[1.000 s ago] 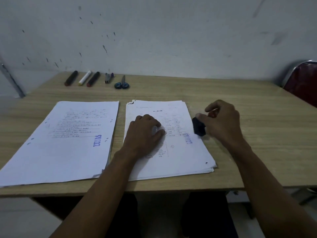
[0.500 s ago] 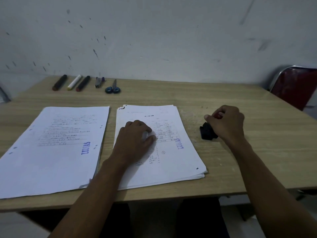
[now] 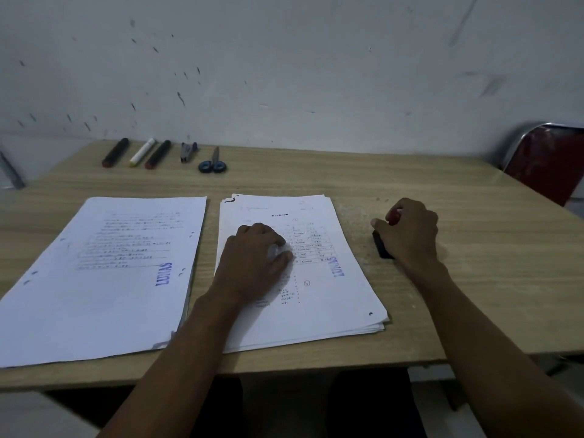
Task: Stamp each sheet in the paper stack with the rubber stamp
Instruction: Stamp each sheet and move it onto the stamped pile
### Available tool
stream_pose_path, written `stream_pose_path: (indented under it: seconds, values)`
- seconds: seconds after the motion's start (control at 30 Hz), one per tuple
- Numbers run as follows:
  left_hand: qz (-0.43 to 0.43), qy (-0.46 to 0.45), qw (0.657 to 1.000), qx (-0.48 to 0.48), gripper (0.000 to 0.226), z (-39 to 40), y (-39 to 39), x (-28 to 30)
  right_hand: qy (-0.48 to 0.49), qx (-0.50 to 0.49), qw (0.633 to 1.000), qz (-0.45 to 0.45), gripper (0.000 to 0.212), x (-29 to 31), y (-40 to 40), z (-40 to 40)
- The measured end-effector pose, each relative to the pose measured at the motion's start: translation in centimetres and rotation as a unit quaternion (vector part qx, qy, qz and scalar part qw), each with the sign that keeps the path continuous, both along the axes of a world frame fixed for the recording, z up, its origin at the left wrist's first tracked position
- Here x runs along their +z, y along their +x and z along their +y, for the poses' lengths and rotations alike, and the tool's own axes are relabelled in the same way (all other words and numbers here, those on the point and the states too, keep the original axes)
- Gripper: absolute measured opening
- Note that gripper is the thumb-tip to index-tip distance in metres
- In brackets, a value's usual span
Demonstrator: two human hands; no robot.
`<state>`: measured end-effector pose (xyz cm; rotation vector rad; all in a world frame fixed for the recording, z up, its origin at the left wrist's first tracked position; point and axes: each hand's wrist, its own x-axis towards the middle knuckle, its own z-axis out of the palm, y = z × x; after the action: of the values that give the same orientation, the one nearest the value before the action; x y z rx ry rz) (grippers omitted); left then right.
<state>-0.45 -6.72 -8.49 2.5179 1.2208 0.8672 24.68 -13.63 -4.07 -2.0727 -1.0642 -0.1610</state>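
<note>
White paper stack (image 3: 316, 298) with blue stamp mark (image 3: 337, 266), black-and-red rubber stamp (image 3: 381, 246), tan wood-grain table (image 3: 347, 178)

On my tabletop (image 3: 410, 184) I count two paper stacks (image 3: 104, 279) (image 3: 331, 298), three markers (image 3: 115, 152) (image 3: 142, 152) (image 3: 158, 154), one stapler (image 3: 187, 151), one pair of scissors (image 3: 213, 163), one rubber stamp (image 3: 381, 247), and my two hands (image 3: 252, 263) (image 3: 410, 232).
</note>
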Motion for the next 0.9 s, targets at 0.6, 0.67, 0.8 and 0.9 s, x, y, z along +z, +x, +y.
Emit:
stream_pose_path:
  seconds: [0.6, 0.67, 0.8, 0.9]
  values:
    - [-0.012, -0.008, 1.0, 0.004, 0.033, -0.4, 0.1, 0.3, 0.006, -0.058, 0.998, -0.017, 0.059, 2.1, -3.6, -4.1]
    - [-0.014, -0.006, 1.0, 0.007, 0.033, -0.4, 0.0, 0.3, -0.046, -0.027, 0.999, -0.003, 0.037, 1.7, -4.8, -5.1]
    - [-0.011, -0.015, 1.0, 0.003, 0.035, -0.2, 0.1, 0.2, -0.214, 0.036, 0.976, 0.014, 0.045, 0.3, -6.5, -6.2]
    - [-0.013, -0.02, 1.0, 0.0, 0.036, -0.3, 0.1, 0.3, -0.202, 0.043, 0.978, 0.02, 0.044, 0.4, -7.1, -6.4]
